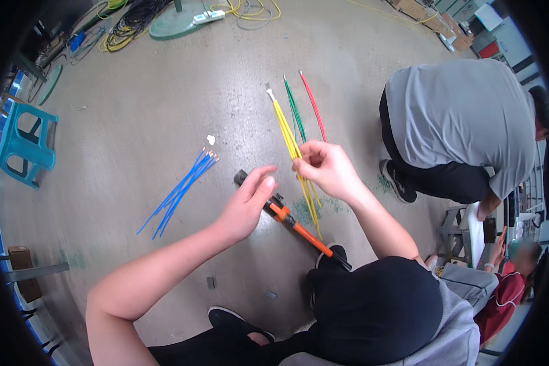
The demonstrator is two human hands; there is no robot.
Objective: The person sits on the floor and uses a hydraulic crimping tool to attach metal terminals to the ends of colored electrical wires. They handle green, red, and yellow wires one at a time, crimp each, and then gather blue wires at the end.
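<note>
We judge the work to be part done. Wires in 4 colours lie in bundles on the grey floor (238, 113). The yellow wires (283, 127), under our right hand (321, 168), carry a flat silvery end piece (268, 89) with a pale collar at the far end. The green wires (293, 104) and red wires (313, 107), just right of them, show pale metallic tips, so we take these 3 as fitted. The blue wires (188, 182), at left, end in bare copper; they seem to be what is left.

Our right thumb and forefinger appear to pinch the yellow wires partway along. Our left hand (245, 206) is over the orange tool (282, 213), its fingers loosely bent and slightly apart from the thumb; we cannot tell whether the palm touches the tool.

The insulation looks smooth and plastic, the strands slim and fairly straight, with the blue lot fanning out at its near end. The tool is long and narrow, with a dark head and an orange handle ending in black. The floor is hard, faintly glossy and scuffed; a small white scrap (211, 139) lies just beyond the copper tips.
</note>
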